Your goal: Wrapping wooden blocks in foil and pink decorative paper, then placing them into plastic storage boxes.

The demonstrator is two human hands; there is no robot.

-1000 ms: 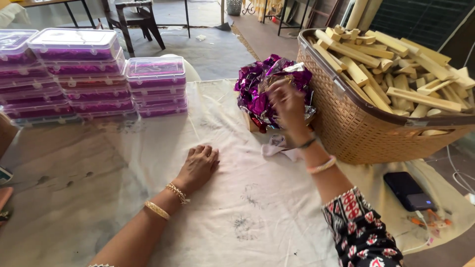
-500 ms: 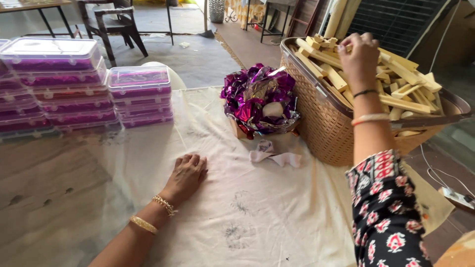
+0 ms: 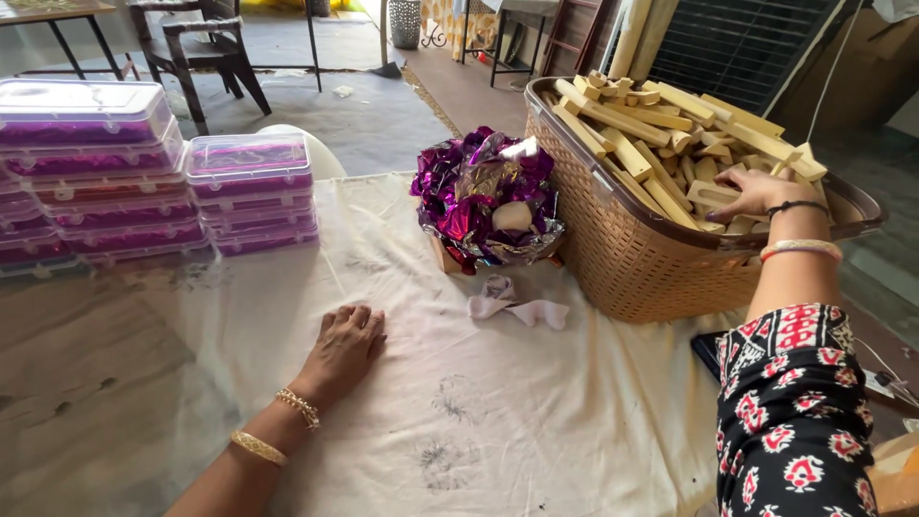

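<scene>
Meanwhile, the right hand (image 3: 756, 194) is reaching into the woven basket (image 3: 632, 258), fingers spread over wooden blocks (image 3: 651, 124) lying mostly diagonal; the left hand (image 3: 347, 342) is resting flat, empty, on the cloth (image 3: 498, 421).

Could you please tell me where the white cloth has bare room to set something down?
The white cloth is bare between the left hand and the patterned sleeve, and between the stacked boxes and the foil bundle. It is crowded by the wicker basket, where the right hand reaches.
</scene>
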